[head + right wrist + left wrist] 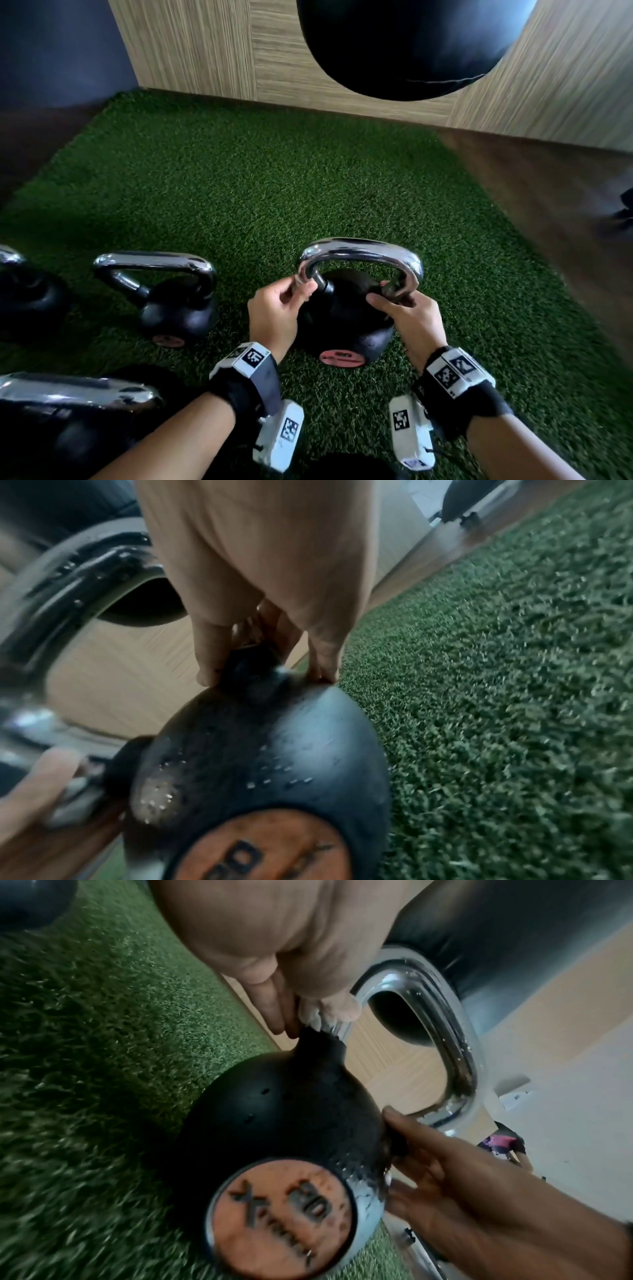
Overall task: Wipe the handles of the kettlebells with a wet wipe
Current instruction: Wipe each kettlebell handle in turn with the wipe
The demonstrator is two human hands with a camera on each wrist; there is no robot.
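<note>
A black kettlebell [346,318] with a chrome handle [359,251] and an orange end label stands on green turf in the middle of the head view. My left hand [303,286] pinches a small white wet wipe [298,281] round the handle's left leg, just above the black body. The left wrist view shows the wipe [313,1016] bunched between thumb and fingers against the chrome handle [455,1042]. My right hand [387,296] grips the base of the handle's right leg; in the right wrist view its fingers [209,653] curl round that leg above the body [267,750].
More chrome-handled kettlebells stand to the left: one [171,291] beside the held one, one [20,291] at the left edge, one [68,411] at the near left. A black punching bag [404,44] hangs ahead before a wooden wall [191,44]. Green turf [260,178] stretches beyond.
</note>
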